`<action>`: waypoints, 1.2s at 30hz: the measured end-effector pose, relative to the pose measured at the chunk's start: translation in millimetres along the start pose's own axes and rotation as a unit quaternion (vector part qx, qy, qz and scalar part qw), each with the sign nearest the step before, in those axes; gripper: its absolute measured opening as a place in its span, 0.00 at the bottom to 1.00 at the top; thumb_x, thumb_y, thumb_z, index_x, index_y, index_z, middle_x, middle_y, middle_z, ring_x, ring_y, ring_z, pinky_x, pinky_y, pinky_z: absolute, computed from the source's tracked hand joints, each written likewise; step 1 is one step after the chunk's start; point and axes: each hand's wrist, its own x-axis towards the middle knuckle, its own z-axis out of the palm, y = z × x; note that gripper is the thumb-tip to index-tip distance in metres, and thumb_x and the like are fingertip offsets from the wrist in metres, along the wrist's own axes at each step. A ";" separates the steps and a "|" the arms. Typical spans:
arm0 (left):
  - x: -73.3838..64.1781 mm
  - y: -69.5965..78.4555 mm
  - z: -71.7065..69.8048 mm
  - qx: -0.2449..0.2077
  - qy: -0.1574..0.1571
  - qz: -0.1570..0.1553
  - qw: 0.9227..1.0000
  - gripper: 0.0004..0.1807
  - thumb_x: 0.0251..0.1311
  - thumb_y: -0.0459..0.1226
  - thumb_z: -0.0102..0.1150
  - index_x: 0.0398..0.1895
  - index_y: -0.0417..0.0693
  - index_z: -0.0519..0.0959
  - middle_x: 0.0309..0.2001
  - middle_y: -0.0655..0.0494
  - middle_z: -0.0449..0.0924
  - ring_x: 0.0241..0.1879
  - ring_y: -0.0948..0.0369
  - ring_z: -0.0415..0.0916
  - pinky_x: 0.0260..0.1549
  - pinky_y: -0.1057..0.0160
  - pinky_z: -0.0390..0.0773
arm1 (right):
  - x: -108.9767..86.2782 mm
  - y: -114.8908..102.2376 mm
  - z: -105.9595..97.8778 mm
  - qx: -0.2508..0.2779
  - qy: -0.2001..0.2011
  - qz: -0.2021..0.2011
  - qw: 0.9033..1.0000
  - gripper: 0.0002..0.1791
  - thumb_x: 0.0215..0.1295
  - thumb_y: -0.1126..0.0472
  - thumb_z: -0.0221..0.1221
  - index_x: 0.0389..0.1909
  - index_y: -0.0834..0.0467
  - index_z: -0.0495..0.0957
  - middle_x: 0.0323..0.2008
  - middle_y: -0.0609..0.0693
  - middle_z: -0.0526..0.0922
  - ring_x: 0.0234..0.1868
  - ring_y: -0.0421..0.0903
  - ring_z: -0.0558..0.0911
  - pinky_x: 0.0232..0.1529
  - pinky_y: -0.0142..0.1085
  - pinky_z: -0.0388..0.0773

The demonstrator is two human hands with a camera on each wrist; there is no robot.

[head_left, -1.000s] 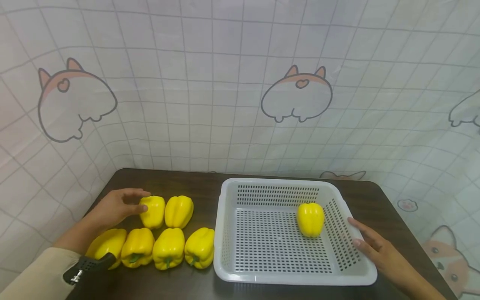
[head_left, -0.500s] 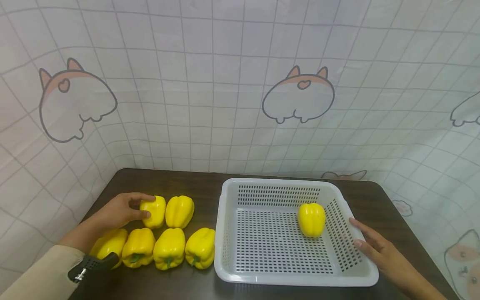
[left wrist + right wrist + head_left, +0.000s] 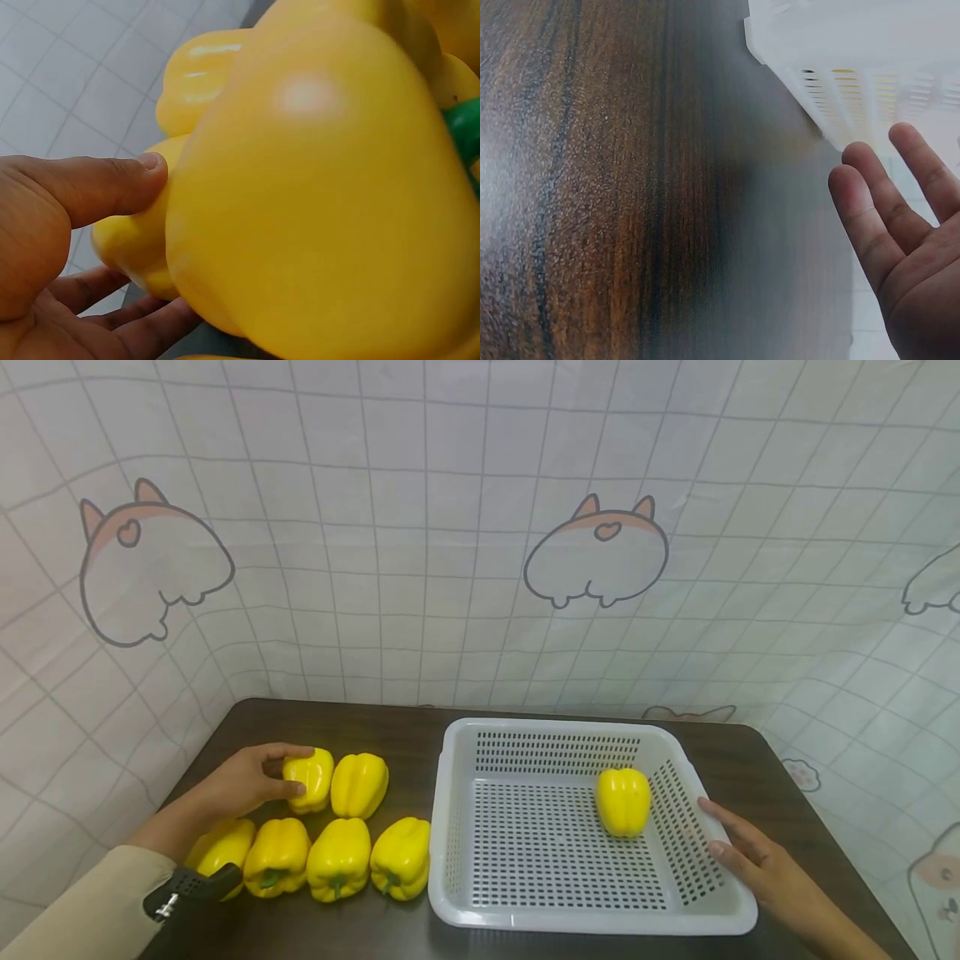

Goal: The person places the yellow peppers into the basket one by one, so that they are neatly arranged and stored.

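In the head view my left hand [image 3: 247,783] pinches a yellow bell pepper [image 3: 309,779], the left one of the back pair, between thumb and fingers. The left wrist view shows the thumb [image 3: 112,187] against a pepper behind a large near pepper [image 3: 315,180]. Beside the pinched one lies another pepper [image 3: 360,785]. My right hand [image 3: 765,868] rests with fairly straight fingers at the right side of a white perforated plastic basket [image 3: 592,920]. One pepper [image 3: 624,802] sits inside it, near the right wall. In the right wrist view the fingers [image 3: 866,217] extend beside the basket wall.
A front row of several yellow peppers [image 3: 337,860] lies left of the basket, the rightmost touching or nearly touching it. The dark wood-grain table [image 3: 420,727] backs onto a white grid-patterned curtain [image 3: 450,568]. A black wrist strap [image 3: 180,893] hangs over the leftmost pepper.
My left hand has moved right onto the back-left pepper and closed its fingers on it. That pepper has shifted slightly up and right. The right hand and basket stay nearly still.
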 end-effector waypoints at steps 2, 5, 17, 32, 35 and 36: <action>0.1 -0.2 0.0 -0.002 0.002 0.001 1.000 0.38 0.62 0.45 0.72 0.73 0.44 0.70 0.74 0.32 0.60 0.66 0.36 0.68 0.53 0.48 0.82 | 0.3 0.4 -0.1 -0.001 0.002 0.006 1.000 0.39 0.79 0.50 0.54 0.83 0.48 0.47 0.72 0.78 0.57 0.39 0.55 0.88 0.34 0.46 0.88; -0.4 -0.2 -0.5 0.004 0.008 0.002 1.000 0.38 0.62 0.45 0.72 0.73 0.44 0.70 0.73 0.32 0.61 0.66 0.36 0.67 0.54 0.47 0.81 | 0.3 0.4 0.0 -0.010 0.007 0.018 1.000 0.40 0.79 0.49 0.55 0.83 0.47 0.47 0.72 0.78 0.57 0.40 0.55 0.88 0.34 0.46 0.88; -7.4 8.6 -12.2 -0.012 0.031 0.005 0.999 0.41 0.61 0.49 0.73 0.75 0.47 0.69 0.69 0.35 0.68 0.62 0.43 0.73 0.53 0.46 0.80 | -0.6 -2.7 -0.5 -0.019 0.006 0.030 0.999 0.40 0.78 0.47 0.55 0.83 0.47 0.47 0.73 0.78 0.55 0.42 0.56 0.87 0.35 0.46 0.88; -16.8 39.9 -19.6 -0.052 0.043 0.062 0.996 0.40 0.61 0.47 0.73 0.75 0.48 0.69 0.66 0.38 0.73 0.60 0.44 0.76 0.51 0.50 0.83 | -0.5 -4.4 -1.0 -0.009 0.000 0.019 1.000 0.39 0.79 0.48 0.53 0.83 0.47 0.46 0.70 0.79 0.59 0.41 0.56 0.88 0.34 0.46 0.88; -19.5 50.0 -16.6 -0.040 0.036 0.067 0.996 0.40 0.61 0.50 0.72 0.75 0.50 0.70 0.69 0.40 0.71 0.62 0.43 0.74 0.53 0.48 0.81 | -1.3 -3.0 -1.4 -0.009 -0.003 0.015 1.000 0.39 0.80 0.49 0.52 0.83 0.48 0.45 0.70 0.80 0.59 0.40 0.56 0.88 0.34 0.46 0.87; -20.4 53.4 -15.4 -0.035 0.033 0.068 0.996 0.40 0.61 0.50 0.72 0.75 0.51 0.70 0.70 0.41 0.70 0.63 0.43 0.73 0.54 0.48 0.80 | -1.7 -2.7 -1.2 -0.010 -0.003 0.015 1.000 0.39 0.80 0.49 0.52 0.83 0.48 0.46 0.70 0.80 0.59 0.41 0.56 0.88 0.34 0.46 0.87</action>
